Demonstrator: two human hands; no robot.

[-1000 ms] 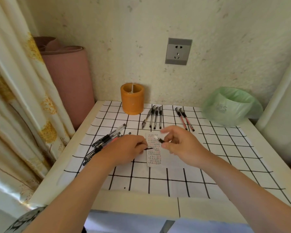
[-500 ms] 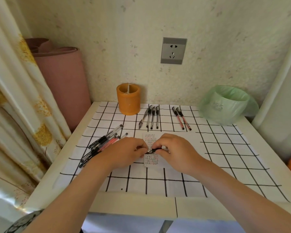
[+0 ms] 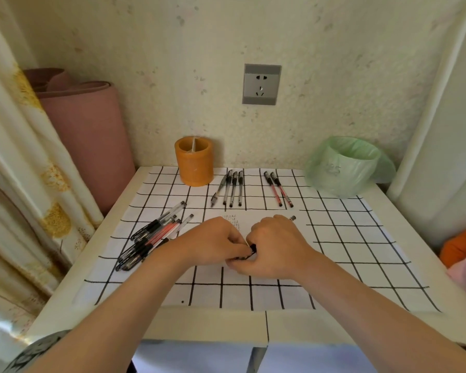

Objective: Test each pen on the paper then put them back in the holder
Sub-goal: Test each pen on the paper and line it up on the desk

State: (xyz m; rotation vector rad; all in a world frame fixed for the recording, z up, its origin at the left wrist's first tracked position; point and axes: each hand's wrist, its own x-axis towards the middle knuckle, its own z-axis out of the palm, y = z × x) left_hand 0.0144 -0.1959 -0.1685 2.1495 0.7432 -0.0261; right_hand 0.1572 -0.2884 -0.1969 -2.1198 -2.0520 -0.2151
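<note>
My left hand (image 3: 213, 243) and my right hand (image 3: 276, 246) meet over the middle of the table, fingers curled around one black pen (image 3: 252, 249). Its dark grip shows between the fingertips, and its far end pokes out behind my right hand. The test paper (image 3: 230, 218) lies under both hands, only its top strip with small marks showing. The orange holder (image 3: 194, 162) stands at the back by the wall. Several black pens (image 3: 232, 188) and two red pens (image 3: 278, 188) lie in rows beside it. A loose pile of pens (image 3: 156, 235) lies left of my left hand.
A checked cloth (image 3: 347, 251) covers the table. A bin with a green bag (image 3: 345, 168) stands at the back right. A pink roll (image 3: 86, 135) and a curtain (image 3: 16, 170) stand on the left. Orange and pink items (image 3: 460, 249) sit off the right edge.
My hands were apart a second ago, each holding a piece. They have come together over the paper and now hold the pen pressed between them, slightly nearer to me.
</note>
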